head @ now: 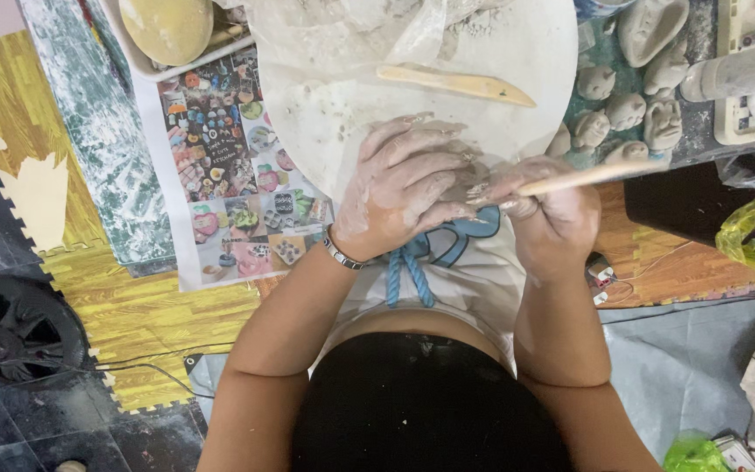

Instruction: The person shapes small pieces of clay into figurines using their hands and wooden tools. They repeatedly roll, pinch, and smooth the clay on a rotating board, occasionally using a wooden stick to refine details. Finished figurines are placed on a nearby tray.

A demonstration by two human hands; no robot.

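Observation:
My left hand [405, 185], coated in pale clay and wearing a metal bracelet, is cupped around a small lump of clay that its fingers mostly hide. My right hand [550, 212] grips a thin wooden stick tool [589, 176], whose near end meets the hidden clay between the two hands. Both hands hover at the near edge of a round white work board [535, 52]. A flat wooden modelling knife [456, 84] lies on that board, beyond my hands.
Several small unfired clay figures [626, 109] stand right of the board. A printed sheet of colourful photos [229, 175] lies to the left, with a tray holding a tan rounded form [168, 26] above it. A black fan [15, 328] sits on the floor at left.

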